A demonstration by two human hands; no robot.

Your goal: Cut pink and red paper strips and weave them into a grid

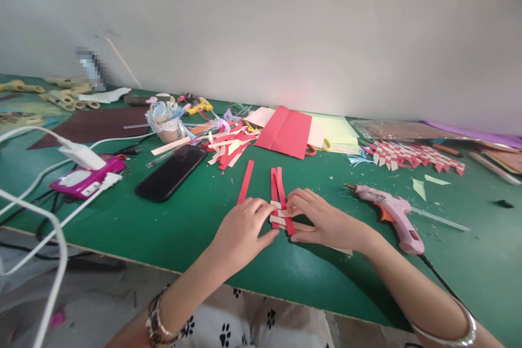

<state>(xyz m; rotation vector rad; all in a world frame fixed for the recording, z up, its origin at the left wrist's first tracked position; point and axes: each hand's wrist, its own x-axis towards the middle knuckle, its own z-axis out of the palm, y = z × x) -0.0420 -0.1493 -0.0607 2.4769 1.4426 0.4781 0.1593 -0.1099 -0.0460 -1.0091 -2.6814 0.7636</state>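
Note:
Red paper strips (280, 187) and cream paper strips (279, 221) cross over and under each other on the table in front of me. My left hand (244, 225) pinches the left ends of this small weave between thumb and forefinger. From the other side, my right hand (316, 217) has its fingers closed on the strips at the right edge. Cream ends stick out beneath the right palm. A loose red strip (245, 180) lies just beyond my left knuckles, partly covered by them.
The green table (196, 228) holds a pink glue gun (391, 209) at right and a black phone (171, 173) at left. Behind lie red card (284, 131), a strip pile (232, 147) and a woven piece (414, 155). White cables trail from a magenta power strip (87, 176).

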